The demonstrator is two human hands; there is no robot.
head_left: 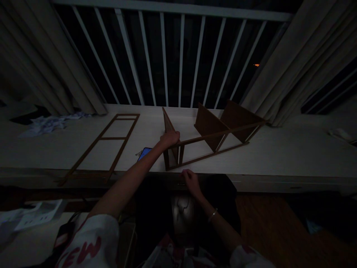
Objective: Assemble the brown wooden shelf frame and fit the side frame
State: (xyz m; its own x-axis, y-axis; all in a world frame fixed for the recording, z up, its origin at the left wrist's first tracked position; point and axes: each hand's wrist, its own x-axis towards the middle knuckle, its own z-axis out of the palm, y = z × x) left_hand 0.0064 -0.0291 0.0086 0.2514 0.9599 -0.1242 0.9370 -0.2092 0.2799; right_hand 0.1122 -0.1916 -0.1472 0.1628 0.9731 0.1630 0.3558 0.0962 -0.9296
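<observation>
Left hand [170, 138] clasped on a wooden shelf [210, 126] lying on the windowsill [292, 152]
Right hand [192, 180] curled at the windowsill's front edge, whether around anything I cannot tell; frame [113, 138] on the windowsill's left part, phone [144, 152] nearer its middle

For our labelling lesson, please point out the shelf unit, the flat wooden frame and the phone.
Shelf unit [209, 127]: head view, on its middle panel.
Flat wooden frame [113, 138]: head view, on its middle crossbar.
Phone [144, 153]: head view, on its lit screen.
</observation>
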